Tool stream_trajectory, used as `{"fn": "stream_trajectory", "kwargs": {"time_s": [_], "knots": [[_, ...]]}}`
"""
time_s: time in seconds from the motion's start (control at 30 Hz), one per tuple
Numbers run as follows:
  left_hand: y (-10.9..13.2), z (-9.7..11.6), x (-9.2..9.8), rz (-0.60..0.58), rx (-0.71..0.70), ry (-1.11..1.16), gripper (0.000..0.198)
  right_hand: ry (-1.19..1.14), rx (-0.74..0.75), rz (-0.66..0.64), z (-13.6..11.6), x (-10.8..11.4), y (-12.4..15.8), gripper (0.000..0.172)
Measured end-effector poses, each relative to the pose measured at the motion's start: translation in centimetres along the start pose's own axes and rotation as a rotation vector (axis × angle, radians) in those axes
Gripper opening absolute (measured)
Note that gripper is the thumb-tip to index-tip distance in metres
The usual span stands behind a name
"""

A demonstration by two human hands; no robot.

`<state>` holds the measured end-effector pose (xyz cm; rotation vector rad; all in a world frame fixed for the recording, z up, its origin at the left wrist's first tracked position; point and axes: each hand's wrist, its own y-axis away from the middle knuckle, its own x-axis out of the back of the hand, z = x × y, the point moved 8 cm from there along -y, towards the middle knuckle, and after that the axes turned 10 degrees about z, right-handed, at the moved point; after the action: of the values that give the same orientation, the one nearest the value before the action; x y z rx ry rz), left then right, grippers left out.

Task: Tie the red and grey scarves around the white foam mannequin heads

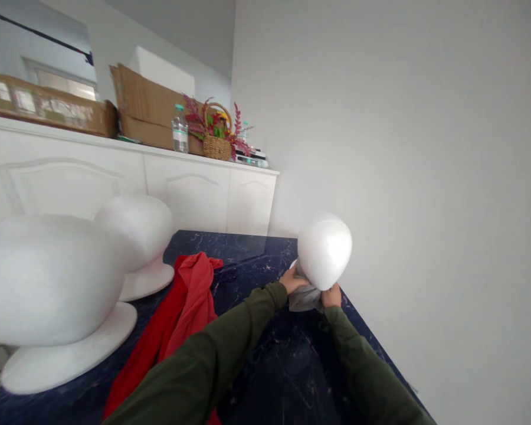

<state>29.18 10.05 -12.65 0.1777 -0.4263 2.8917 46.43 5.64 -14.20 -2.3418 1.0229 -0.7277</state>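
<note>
A white foam mannequin head (325,251) stands upright on the dark blue table, near its right edge by the wall. Around its neck lies a grey cloth (307,297) that hangs down in folds at the front. My left hand (294,280) grips this cloth at the left of the neck, thumb toward the front. On the opposite side, just under the head, my right hand (332,296) is closed on the cloth's other end; its fingertips are partly hidden.
Two larger white foam heads (48,277) (135,230) stand on the left. A red cloth (188,295) lies along the table (287,360). Behind, a white cabinet (186,189) bears cardboard boxes (148,112), a water bottle (180,131) and a flower basket (216,147). The wall (402,177) borders the right.
</note>
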Motion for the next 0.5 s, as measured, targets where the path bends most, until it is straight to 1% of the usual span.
{"fn": "stream_trajectory", "kwargs": {"time_s": [0.07,0.1,0.17,0.23,0.3,0.37,0.43,0.5], "knots": [[-1.4,-0.4,-2.0,-0.026,0.017,0.007,0.067,0.037,-0.055,0.036,1.8,-0.1,-1.8,0.048],[-1.7,-0.8,-2.7,-0.037,0.024,-0.006,0.068,0.053,-0.078,0.041,2.7,-0.1,-2.3,0.049],[-1.8,-1.9,-3.3,-0.043,0.048,-0.038,0.074,0.077,-0.103,0.025,4.1,-0.4,-2.5,0.049],[-1.3,-3.3,-3.1,-0.024,0.086,-0.090,0.078,0.092,-0.112,0.001,5.2,-0.6,-2.0,0.047],[-0.6,-4.6,-2.5,0.008,0.129,-0.154,0.079,0.106,-0.119,-0.012,6.0,-0.6,-1.3,0.047],[0.4,-5.3,-1.4,0.040,0.180,-0.232,0.076,0.133,-0.107,-0.006,6.5,-0.3,-0.6,0.052],[1.6,-5.3,0.3,0.065,0.229,-0.322,0.068,0.197,-0.054,0.043,6.5,0.4,-0.2,0.058],[3.3,-4.2,2.8,0.063,0.245,-0.397,0.056,0.280,0.037,0.142,5.8,1.4,0.1,0.065]]}}
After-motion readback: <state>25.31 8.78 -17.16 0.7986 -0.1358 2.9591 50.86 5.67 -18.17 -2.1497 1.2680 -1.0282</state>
